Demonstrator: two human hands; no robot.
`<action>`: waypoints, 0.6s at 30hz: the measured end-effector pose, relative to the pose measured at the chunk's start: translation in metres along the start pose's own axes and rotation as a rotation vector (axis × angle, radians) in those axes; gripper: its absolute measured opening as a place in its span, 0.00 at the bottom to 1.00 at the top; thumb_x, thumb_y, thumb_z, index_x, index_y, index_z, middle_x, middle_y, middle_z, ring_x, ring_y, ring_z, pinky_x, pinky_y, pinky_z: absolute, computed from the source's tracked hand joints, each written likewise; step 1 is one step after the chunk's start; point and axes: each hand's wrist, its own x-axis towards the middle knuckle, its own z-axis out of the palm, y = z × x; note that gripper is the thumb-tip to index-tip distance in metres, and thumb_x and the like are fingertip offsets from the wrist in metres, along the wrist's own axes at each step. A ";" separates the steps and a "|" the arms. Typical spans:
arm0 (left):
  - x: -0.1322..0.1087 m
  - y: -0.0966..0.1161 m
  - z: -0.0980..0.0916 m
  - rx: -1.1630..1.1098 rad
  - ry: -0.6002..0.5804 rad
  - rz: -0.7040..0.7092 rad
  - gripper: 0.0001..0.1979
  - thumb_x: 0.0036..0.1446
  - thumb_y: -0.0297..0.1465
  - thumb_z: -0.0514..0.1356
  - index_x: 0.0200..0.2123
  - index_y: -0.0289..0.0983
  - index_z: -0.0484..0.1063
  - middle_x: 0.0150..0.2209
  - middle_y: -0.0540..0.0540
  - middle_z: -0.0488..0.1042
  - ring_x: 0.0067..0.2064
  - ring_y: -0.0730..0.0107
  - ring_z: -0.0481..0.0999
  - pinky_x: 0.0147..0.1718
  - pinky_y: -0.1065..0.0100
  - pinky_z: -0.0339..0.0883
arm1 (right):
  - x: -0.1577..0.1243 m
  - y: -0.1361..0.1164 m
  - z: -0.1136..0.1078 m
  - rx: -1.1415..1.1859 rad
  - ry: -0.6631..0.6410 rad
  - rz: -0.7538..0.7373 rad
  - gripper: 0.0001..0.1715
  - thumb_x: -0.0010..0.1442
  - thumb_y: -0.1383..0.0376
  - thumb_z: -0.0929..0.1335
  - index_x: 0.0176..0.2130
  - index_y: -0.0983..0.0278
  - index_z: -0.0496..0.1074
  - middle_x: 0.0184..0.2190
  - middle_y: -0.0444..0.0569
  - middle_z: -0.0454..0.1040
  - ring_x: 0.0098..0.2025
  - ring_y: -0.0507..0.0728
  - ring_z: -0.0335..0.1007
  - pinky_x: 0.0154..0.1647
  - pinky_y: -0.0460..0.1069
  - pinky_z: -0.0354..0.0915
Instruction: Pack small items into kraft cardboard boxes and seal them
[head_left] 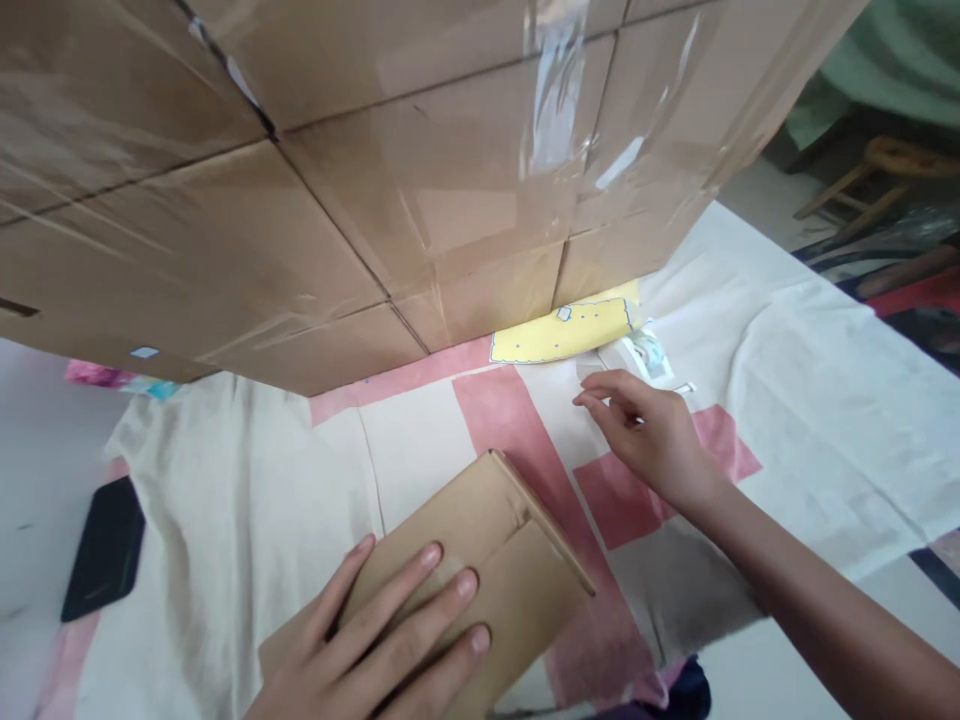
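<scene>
My left hand lies with spread fingers on top of a small brown cardboard box, which rests at an angle on the cloth near the bottom. To the right and farther forward, my right hand is raised above the cloth, its thumb and index finger pinched together. A faint translucent patch shows by those fingertips; whether they hold it is too small to tell. Just beyond my right hand lie a yellow sheet with a blue outline and a white item with a greenish print.
A large block of taped cardboard boxes fills the upper view. A white and pink cloth covers the table. At left is a black phone-like object; a wooden stool stands at upper right. Dark fabric shows at the bottom edge.
</scene>
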 end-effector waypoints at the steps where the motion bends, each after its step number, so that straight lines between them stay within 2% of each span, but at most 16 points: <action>1: 0.000 0.001 -0.001 -0.020 -0.005 0.003 0.18 0.67 0.31 0.55 0.57 0.49 0.74 0.65 0.55 0.70 0.69 0.56 0.62 0.72 0.45 0.42 | -0.008 -0.001 0.001 0.118 0.004 0.046 0.06 0.66 0.64 0.68 0.44 0.60 0.73 0.34 0.46 0.81 0.22 0.51 0.67 0.23 0.47 0.61; 4: 0.000 0.004 -0.007 -0.085 -0.073 -0.012 0.19 0.63 0.38 0.59 0.56 0.45 0.75 0.63 0.51 0.72 0.69 0.52 0.62 0.72 0.44 0.44 | -0.023 -0.003 0.006 0.373 -0.021 0.128 0.04 0.65 0.62 0.70 0.39 0.59 0.72 0.32 0.47 0.79 0.25 0.52 0.70 0.22 0.47 0.61; 7: 0.001 0.010 -0.015 -0.160 -0.145 -0.099 0.18 0.60 0.36 0.62 0.54 0.43 0.75 0.58 0.48 0.76 0.68 0.51 0.63 0.71 0.41 0.46 | -0.027 -0.002 0.009 0.490 -0.076 0.153 0.08 0.64 0.59 0.71 0.35 0.60 0.71 0.28 0.46 0.75 0.25 0.52 0.68 0.20 0.46 0.58; 9: 0.002 0.015 -0.019 -0.198 -0.156 -0.168 0.17 0.59 0.33 0.63 0.51 0.41 0.76 0.55 0.46 0.79 0.68 0.51 0.65 0.70 0.39 0.48 | -0.028 0.000 0.009 0.524 -0.110 0.146 0.09 0.63 0.61 0.71 0.33 0.61 0.70 0.25 0.43 0.72 0.22 0.49 0.62 0.19 0.45 0.55; 12: 0.006 0.019 -0.021 -0.205 -0.169 -0.199 0.15 0.58 0.32 0.64 0.49 0.40 0.76 0.53 0.44 0.80 0.68 0.52 0.65 0.71 0.41 0.48 | -0.029 0.001 0.008 0.523 -0.132 0.162 0.11 0.63 0.63 0.70 0.30 0.61 0.67 0.21 0.39 0.64 0.20 0.47 0.53 0.19 0.45 0.51; 15: 0.011 0.019 -0.020 -0.190 -0.168 -0.190 0.15 0.57 0.32 0.64 0.49 0.39 0.76 0.53 0.43 0.80 0.69 0.52 0.63 0.71 0.42 0.47 | -0.029 0.002 0.004 0.515 -0.148 0.210 0.13 0.63 0.63 0.69 0.29 0.61 0.65 0.20 0.39 0.62 0.21 0.48 0.53 0.20 0.45 0.51; 18: 0.013 0.017 -0.019 -0.193 -0.174 -0.182 0.15 0.57 0.31 0.64 0.48 0.38 0.76 0.54 0.43 0.79 0.69 0.51 0.63 0.71 0.42 0.47 | -0.026 0.003 -0.002 0.500 -0.094 0.257 0.13 0.63 0.65 0.69 0.29 0.60 0.62 0.20 0.39 0.61 0.20 0.48 0.53 0.20 0.46 0.52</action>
